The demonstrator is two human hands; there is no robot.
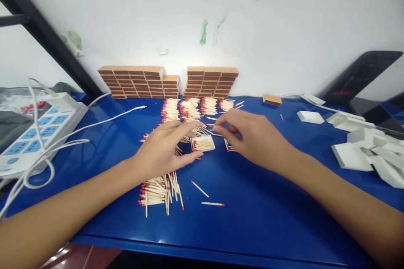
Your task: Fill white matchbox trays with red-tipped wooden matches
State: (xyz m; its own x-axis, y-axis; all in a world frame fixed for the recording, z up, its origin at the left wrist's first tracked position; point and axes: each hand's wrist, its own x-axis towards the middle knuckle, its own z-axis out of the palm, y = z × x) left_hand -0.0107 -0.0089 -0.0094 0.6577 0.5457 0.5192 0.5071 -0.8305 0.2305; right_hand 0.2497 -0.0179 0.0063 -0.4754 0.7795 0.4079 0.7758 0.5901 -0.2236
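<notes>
My left hand (pixel 164 149) is closed around a small white matchbox tray (pixel 211 143), thumb at its near side and fingers at its far side. Matches (pixel 200 143) with red heads lie inside the tray. To the right of it, my right hand (pixel 249 134) has thumb and fingers pinched together among loose matches; what they hold, if anything, I cannot make out. More matches (pixel 232 148) show partly under that hand. Behind both hands, red-tipped matches (pixel 189 109) lie in several bunches. A loose pile of matches (pixel 154 193) lies nearer me, below my left wrist.
Stacked matchboxes (pixel 135 82) and a second stack (pixel 210 82) stand along the wall. One matchbox (pixel 272 99) lies apart. White empty trays (pixel 369 151) heap at the right. A power strip (pixel 38 134) with white cables occupies the left of the blue table (pixel 252 227).
</notes>
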